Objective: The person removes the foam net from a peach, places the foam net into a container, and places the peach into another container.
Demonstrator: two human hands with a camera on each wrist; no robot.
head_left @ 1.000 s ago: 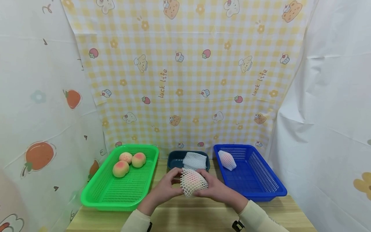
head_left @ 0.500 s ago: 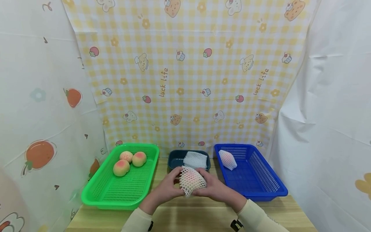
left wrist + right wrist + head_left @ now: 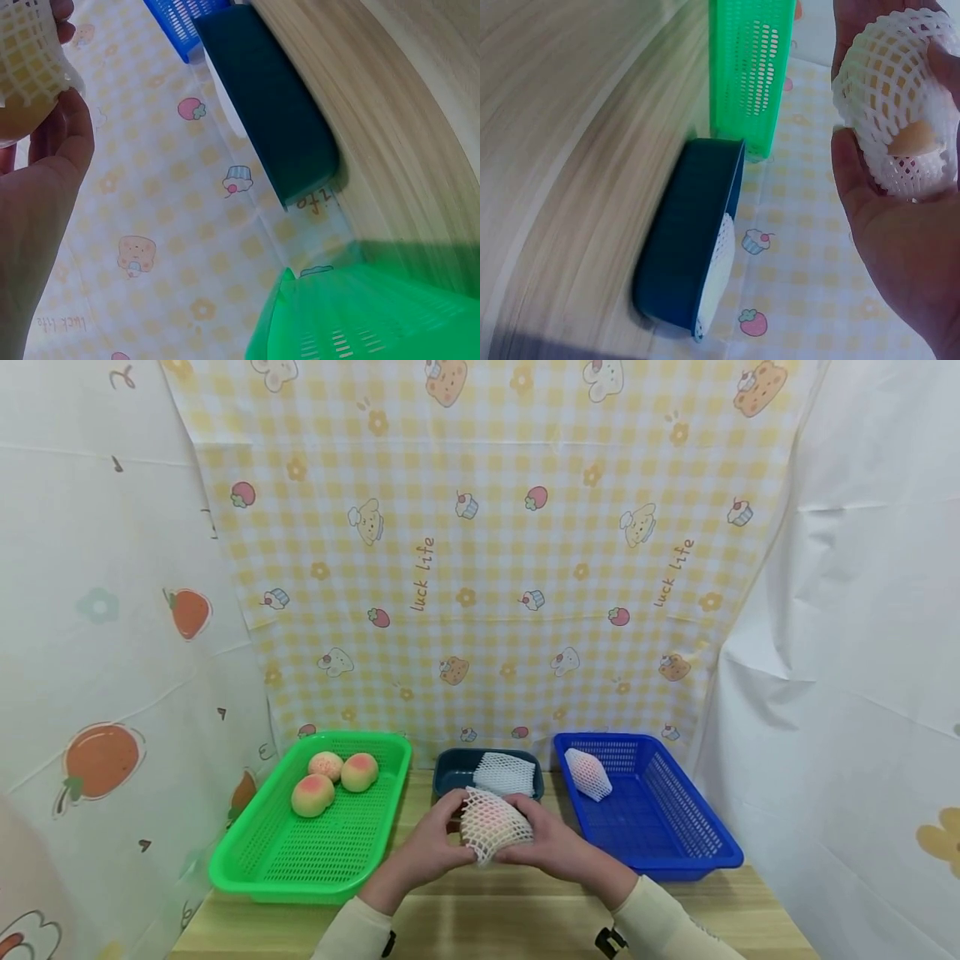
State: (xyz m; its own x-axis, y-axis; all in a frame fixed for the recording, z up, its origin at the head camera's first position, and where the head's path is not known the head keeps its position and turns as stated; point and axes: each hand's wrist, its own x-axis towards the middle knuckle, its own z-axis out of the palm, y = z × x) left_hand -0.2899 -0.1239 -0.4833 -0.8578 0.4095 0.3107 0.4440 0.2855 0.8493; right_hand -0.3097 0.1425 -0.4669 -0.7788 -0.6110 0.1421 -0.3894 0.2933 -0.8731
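Observation:
Both hands hold up a peach in a white foam net [image 3: 493,828], above the table in front of the small dark box. My left hand [image 3: 429,847] grips its left side, with fingers behind and thumb in front. On the right side, my right hand [image 3: 553,845] grips it the same way. Bare yellow peach skin [image 3: 22,120] shows past the net's edge in the left wrist view. The right wrist view shows the net [image 3: 889,71] stretched round the fruit, with a patch of bare peach [image 3: 915,139] at an opening.
A green basket [image 3: 300,889] with three bare peaches [image 3: 312,797] stands at the left. Behind the hands, the dark teal box [image 3: 453,770] contains white foam nets [image 3: 504,773]. In the blue basket [image 3: 667,860] at the right lies one netted peach [image 3: 588,774].
The netted peach has shifted slightly left and up, and its lower net edge has turned a little. Both hands keep their grip; the baskets and box stay put.

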